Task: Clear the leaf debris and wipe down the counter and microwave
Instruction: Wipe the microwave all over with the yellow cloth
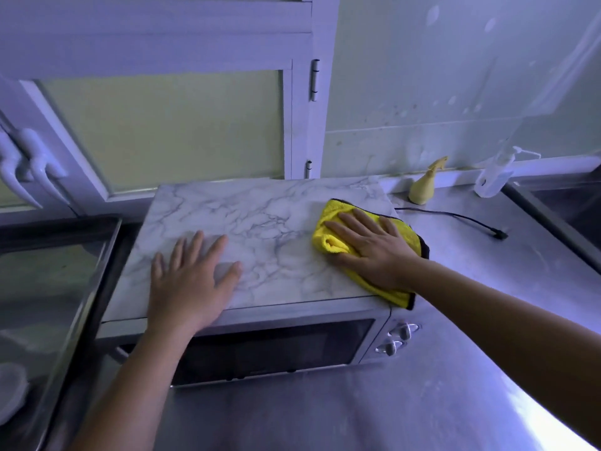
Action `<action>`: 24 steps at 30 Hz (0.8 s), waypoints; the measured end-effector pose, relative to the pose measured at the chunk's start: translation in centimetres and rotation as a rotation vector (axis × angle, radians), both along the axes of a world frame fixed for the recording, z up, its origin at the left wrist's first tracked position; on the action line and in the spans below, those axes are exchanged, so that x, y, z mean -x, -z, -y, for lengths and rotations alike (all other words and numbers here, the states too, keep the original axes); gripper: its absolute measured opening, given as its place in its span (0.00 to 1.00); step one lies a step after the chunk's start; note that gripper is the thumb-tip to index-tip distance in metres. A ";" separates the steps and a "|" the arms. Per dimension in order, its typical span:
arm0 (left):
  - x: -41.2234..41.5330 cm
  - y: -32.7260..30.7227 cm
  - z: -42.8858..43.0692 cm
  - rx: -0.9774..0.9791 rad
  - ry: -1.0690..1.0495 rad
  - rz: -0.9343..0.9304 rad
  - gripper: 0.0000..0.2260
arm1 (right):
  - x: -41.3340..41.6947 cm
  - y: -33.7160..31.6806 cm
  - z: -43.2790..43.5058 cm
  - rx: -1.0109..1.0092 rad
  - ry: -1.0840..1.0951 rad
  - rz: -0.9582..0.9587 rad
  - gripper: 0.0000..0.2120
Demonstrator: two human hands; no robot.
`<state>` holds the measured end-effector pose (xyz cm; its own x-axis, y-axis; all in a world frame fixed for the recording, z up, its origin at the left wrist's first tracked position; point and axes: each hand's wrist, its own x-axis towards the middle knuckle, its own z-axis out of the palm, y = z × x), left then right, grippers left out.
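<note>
**Wiping the microwave top, cloth near the edge**

Head view: the right hand [370, 252] presses flat on a yellow cloth [330, 211], fingers straight and slightly spread, at the right side of the microwave [260, 229] top. The left hand [192, 284] lies flat near the front edge, fingers spread, bracing. No leaf debris shows here. The cloth overhangs the right front corner; a stroke further right could drag it off onto the counter [487, 281], towards the black cable [455, 218].
</note>
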<state>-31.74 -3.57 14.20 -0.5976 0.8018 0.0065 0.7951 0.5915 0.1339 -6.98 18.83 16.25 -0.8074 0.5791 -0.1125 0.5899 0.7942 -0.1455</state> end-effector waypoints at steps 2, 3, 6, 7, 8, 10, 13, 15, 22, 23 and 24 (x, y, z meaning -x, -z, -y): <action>-0.1 -0.2 0.0 -0.003 -0.016 -0.004 0.35 | 1.7 0.1 -2.5 -0.005 -0.003 0.003 0.40; -0.2 -0.2 0.0 -0.004 -0.021 -0.008 0.35 | 2.7 0.1 -3.8 -0.009 -0.001 0.010 0.41; -0.1 -0.2 -0.2 0.010 -0.039 -0.024 0.32 | 5.9 0.3 -7.3 -0.035 0.007 0.007 0.40; 0.0 -0.2 -0.3 0.017 -0.043 -0.032 0.31 | 6.7 0.3 -8.3 -0.041 0.002 -0.006 0.41; 0.0 -0.3 -0.4 0.021 -0.050 -0.038 0.31 | 7.6 0.2 -9.1 -0.042 -0.006 -0.023 0.42; -0.1 -0.4 -0.4 0.013 -0.067 -0.041 0.32 | 9.3 0.1 -10.2 -0.046 -0.021 -0.043 0.46; -0.5 -0.7 -0.4 0.006 -0.086 -0.034 0.33 | 11.0 0.0 -11.3 -0.045 -0.034 -0.036 0.47; -0.6 -0.9 -0.4 0.012 -0.097 -0.034 0.34 | 11.7 0.3 -11.9 -0.051 -0.038 -0.036 0.43; -0.7 -1.0 -0.2 0.040 -0.129 0.012 0.31 | 11.0 -0.2 -11.7 -0.046 -0.042 -0.082 0.34; -0.7 -1.0 -0.2 0.042 -0.137 0.020 0.32 | 10.4 -0.2 -11.6 -0.036 -0.027 -0.086 0.34; -0.6 -1.0 -0.3 0.043 -0.142 0.027 0.32 | 9.6 -0.2 -11.7 -0.024 -0.007 -0.090 0.34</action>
